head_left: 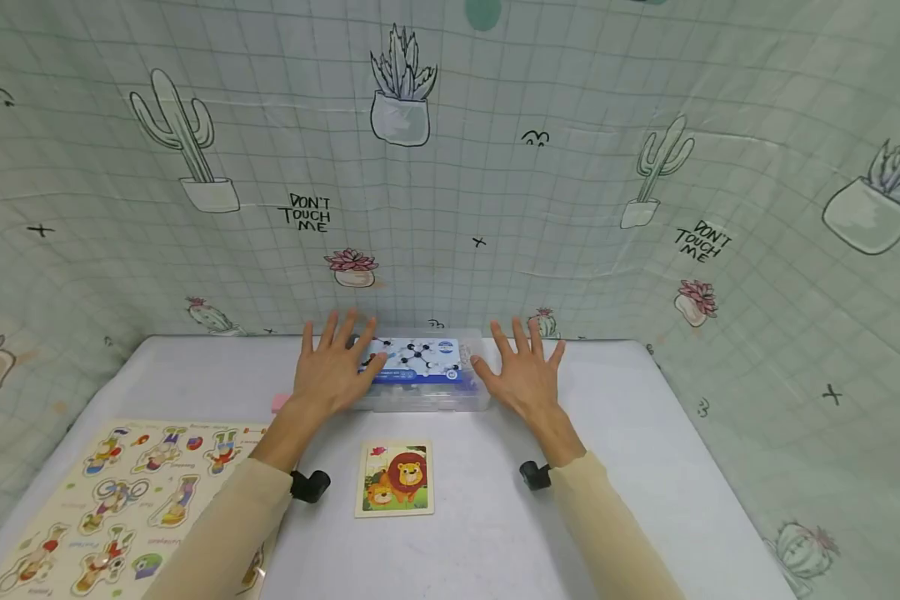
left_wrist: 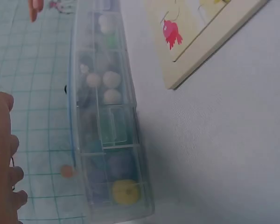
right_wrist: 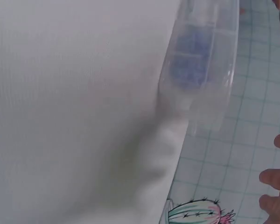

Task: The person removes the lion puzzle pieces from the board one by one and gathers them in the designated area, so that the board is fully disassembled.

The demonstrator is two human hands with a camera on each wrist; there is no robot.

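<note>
- Both left hand (head_left: 332, 373) and right hand (head_left: 525, 375) were splayed, empty, near the box (head_left: 420, 400), head view's centre.
- Only left wrist view showed the yellow piece (left_wrist: 126, 192), lower centre.

Possibly a home play corner: cactus-print cloth (head_left: 435, 200), lion puzzle (head_left: 395, 479).

Glossy clear plastic box (head_left: 420, 402); smooth wooden lion puzzle (head_left: 395, 479); creased cloth backdrop (head_left: 450, 192).

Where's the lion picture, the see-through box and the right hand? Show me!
Lion picture (head_left: 395, 479): head view, on the middle of its printed side.
See-through box (head_left: 420, 402): head view, on its front wall.
Right hand (head_left: 526, 377): head view, on the back of the hand.
</note>
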